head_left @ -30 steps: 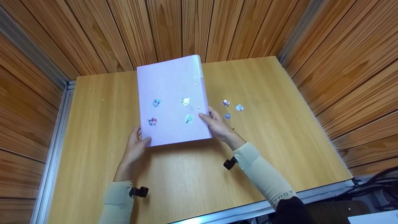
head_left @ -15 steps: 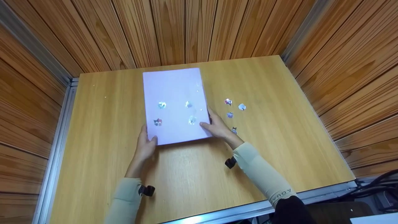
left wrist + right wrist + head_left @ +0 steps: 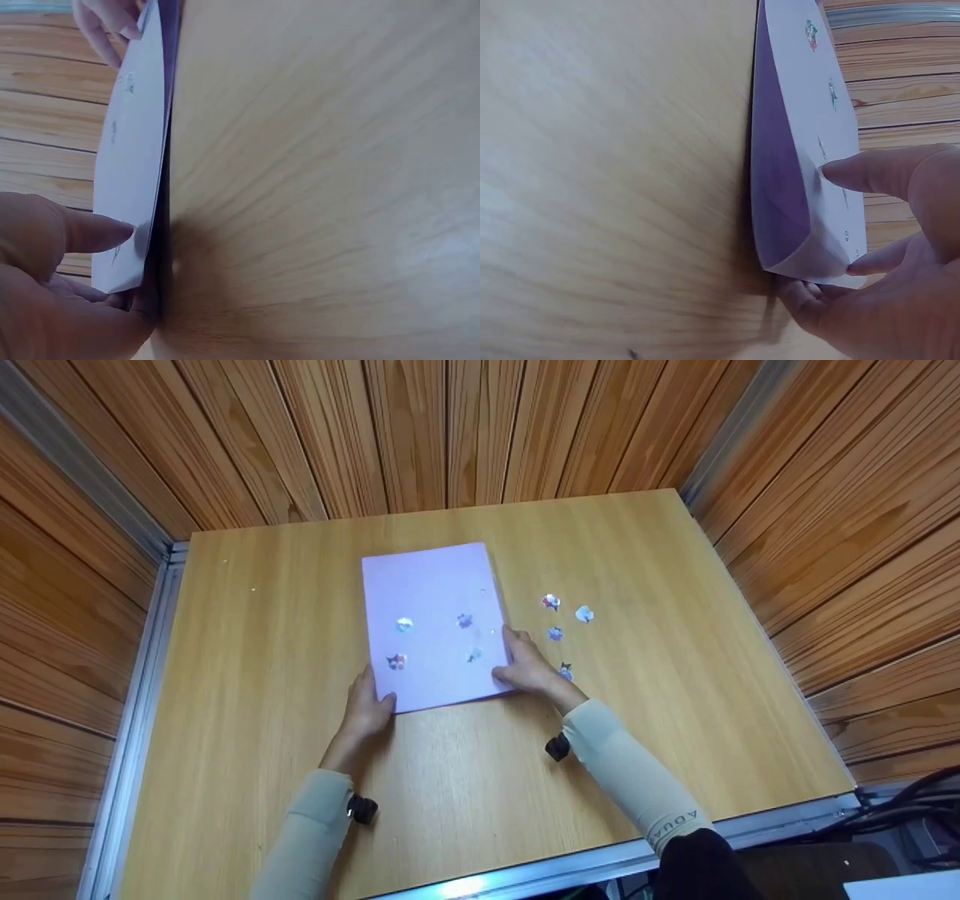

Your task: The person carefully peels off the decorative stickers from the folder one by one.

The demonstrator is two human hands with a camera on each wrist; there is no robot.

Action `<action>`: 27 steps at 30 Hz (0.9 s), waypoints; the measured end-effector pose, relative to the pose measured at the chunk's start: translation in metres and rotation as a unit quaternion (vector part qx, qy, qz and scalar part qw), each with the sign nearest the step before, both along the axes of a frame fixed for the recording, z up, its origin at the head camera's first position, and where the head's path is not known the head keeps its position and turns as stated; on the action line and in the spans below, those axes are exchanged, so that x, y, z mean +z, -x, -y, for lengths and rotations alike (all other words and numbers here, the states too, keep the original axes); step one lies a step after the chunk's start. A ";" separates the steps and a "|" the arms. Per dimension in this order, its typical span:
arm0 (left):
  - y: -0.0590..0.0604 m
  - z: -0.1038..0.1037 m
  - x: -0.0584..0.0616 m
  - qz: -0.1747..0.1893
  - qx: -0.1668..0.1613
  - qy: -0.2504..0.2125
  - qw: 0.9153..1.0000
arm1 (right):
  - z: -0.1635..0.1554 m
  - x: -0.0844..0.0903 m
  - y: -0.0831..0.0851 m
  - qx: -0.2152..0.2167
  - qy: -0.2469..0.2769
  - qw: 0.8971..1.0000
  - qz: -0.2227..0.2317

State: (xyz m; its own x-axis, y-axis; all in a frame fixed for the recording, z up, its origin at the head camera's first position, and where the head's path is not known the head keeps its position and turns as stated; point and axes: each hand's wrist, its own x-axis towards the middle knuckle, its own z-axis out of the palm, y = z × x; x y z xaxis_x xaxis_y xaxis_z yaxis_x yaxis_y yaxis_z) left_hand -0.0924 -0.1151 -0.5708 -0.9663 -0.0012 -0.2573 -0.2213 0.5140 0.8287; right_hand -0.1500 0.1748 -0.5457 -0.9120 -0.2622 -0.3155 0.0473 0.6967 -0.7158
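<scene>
A pale purple folder lies nearly flat, low over the middle of the table, its hollow spine on the right side in the right wrist view. Several shiny stickers dot its cover, among them a red and dark one. My left hand grips the near left corner, thumb on top and fingers beneath. With my right hand I hold the spine side near the front right corner, thumb on the cover. In the left wrist view the folder's near edge runs just above the wood.
Several loose stickers lie on the table right of the folder, including a pale one and a reddish one. Wooden plank walls stand at the back and sides. A metal rail borders the front edge.
Both hands have lowered the folder toward the table, bringing it nearer and slightly right. Its raised back edge has come down, and the left hand has shifted right with it.
</scene>
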 end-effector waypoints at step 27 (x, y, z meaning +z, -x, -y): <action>-0.016 -0.020 -0.007 -0.133 -0.293 0.209 0.924 | 0.010 0.000 -0.004 0.002 -0.176 0.984 -0.037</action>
